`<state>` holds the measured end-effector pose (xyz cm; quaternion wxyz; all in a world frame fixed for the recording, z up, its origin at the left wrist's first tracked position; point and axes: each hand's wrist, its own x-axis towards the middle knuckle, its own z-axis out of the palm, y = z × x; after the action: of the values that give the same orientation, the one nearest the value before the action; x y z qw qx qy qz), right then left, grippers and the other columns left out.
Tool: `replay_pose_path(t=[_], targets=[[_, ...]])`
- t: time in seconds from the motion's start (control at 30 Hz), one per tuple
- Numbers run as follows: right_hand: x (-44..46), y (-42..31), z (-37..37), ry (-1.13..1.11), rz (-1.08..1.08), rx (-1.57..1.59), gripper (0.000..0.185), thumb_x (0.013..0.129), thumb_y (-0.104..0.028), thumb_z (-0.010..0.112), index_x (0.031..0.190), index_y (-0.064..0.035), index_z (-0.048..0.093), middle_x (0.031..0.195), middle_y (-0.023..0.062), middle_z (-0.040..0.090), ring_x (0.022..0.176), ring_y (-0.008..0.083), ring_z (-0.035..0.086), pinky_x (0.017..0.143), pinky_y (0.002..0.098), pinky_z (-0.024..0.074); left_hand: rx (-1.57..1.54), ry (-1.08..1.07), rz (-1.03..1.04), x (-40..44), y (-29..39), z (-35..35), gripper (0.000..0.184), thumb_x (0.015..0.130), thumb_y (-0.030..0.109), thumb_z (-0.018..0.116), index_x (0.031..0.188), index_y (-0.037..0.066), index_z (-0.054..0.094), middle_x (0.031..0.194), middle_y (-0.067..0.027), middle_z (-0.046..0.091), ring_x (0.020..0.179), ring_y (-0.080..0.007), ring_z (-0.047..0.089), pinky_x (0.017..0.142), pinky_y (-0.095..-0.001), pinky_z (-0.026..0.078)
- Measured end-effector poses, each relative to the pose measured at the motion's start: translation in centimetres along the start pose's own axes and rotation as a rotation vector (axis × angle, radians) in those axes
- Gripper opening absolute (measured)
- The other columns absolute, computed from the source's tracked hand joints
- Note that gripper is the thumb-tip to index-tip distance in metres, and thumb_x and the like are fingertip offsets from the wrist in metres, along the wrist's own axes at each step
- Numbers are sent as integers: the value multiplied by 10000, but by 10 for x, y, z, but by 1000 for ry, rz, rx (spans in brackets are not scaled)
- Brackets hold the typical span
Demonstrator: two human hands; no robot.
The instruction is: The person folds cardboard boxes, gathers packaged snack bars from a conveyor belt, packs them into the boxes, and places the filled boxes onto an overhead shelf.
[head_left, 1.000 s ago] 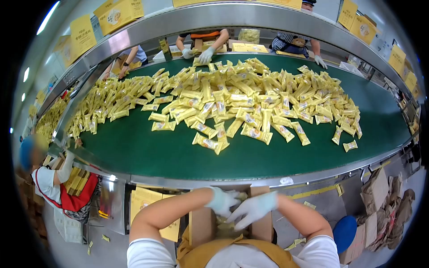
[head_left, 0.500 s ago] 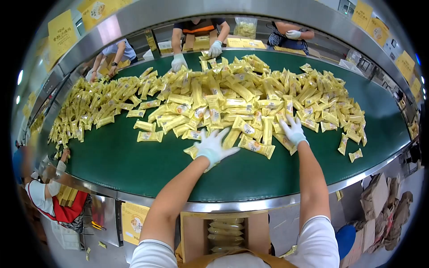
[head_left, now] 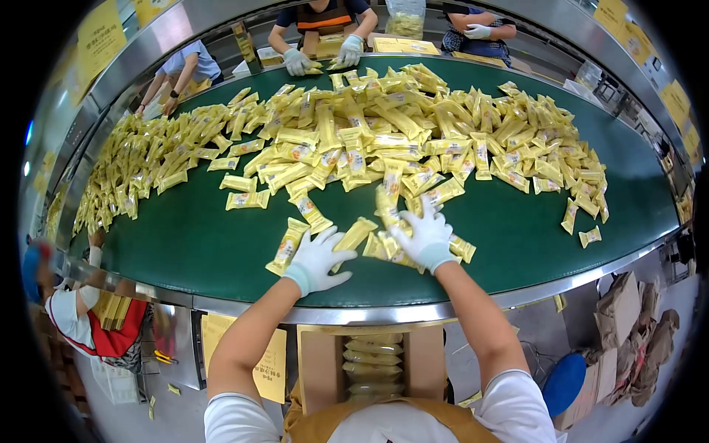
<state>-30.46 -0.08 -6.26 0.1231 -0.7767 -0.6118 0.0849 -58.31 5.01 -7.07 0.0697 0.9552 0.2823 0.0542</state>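
My left hand (head_left: 317, 264), in a white glove, lies low over the green belt with its fingers spread. One yellow snack packet (head_left: 286, 246) is beside it on the left, and another yellow packet (head_left: 356, 234) touches its fingertips on the right. My gloved right hand (head_left: 427, 238) is spread over several packets, pressing on them from above; part of them is hidden under the palm. Beyond both hands, a big heap of yellow packets (head_left: 384, 133) covers the middle of the belt (head_left: 185, 244).
An open cardboard box (head_left: 322, 369) with stacked packets stands in front of my body, below the belt's metal edge (head_left: 369, 314). Across the belt, a person's gloved hands (head_left: 298, 62) handle packets. A blue stool (head_left: 564, 384) and brown cartons (head_left: 619, 314) are at right.
Both my hands have drawn back toward me, the right one also moving left. Several packets have slid off the heap's near side toward the belt's front edge.
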Motion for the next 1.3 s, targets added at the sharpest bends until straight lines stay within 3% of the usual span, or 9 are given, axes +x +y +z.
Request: replay_pose_path(t=[0.1,0.27,0.57,0.73,0.83,1.03,1.1,1.17,1.3], targets=[[-28,-13,2,-23,-127,23,650,874,-648,565,1401,-269,570,1603,170,278,1299,504,448,1019,601,382,-45,52,11,-35,-6,-9,475,831,428,719,1276,275,648,1440,-184,495,1372,-398,419,1091,-649,282],[-54,38,-7,140,-304,407,471,896,-252,650,1313,-50,564,1340,187,556,1187,391,564,1009,435,459,-243,310,-283,-69,-8,6,499,885,201,669,1357,87,557,1413,-193,509,1288,-404,482,1086,-484,385],[-82,76,-23,147,-1,-70,502,848,-177,725,1310,-45,581,1085,169,587,1028,374,571,887,460,500,-170,107,-704,-69,-11,3,575,854,157,686,1384,31,499,1241,-217,568,1181,-395,529,1034,-461,441],[-71,24,-71,137,-378,564,412,846,-102,710,1231,-5,603,1082,156,609,1024,311,613,915,362,502,-395,431,-517,-41,10,-11,576,833,191,715,1343,20,510,1224,-239,557,1140,-424,549,989,-480,465],[-41,2,-30,-218,-457,512,386,813,-138,738,1169,-36,627,1107,170,651,1002,338,642,918,394,509,-248,46,-693,-6,36,-16,530,832,283,734,1268,41,557,1216,-206,573,1124,-388,578,962,-464,481],[-19,-18,-38,-295,-479,65,364,770,-164,773,1074,-38,619,1127,193,654,1008,385,632,910,431,509,-279,-238,-774,2,32,-43,502,800,349,777,1169,56,603,1169,-191,622,1102,-382,608,965,-453,504],[-36,-11,-59,-39,-388,133,394,781,-214,771,1106,-62,607,1064,175,625,961,382,636,851,449,526,-274,30,-703,-12,17,-31,465,784,304,792,1133,50,619,1125,-195,630,1057,-388,621,932,-454,511],[-54,-11,-78,56,-183,179,415,783,-276,770,1094,-60,599,1057,170,617,953,373,637,823,449,536,-418,219,-365,-18,13,-43,437,782,259,799,1120,48,621,1084,-181,637,1022,-388,628,915,-450,513],[-73,-22,-62,-112,-64,65,370,789,-297,762,1025,-82,576,1037,168,641,936,374,662,816,458,547,-445,-38,272,10,42,-50,423,743,155,773,1141,85,648,1077,-130,664,1008,-351,639,928,-423,509]])
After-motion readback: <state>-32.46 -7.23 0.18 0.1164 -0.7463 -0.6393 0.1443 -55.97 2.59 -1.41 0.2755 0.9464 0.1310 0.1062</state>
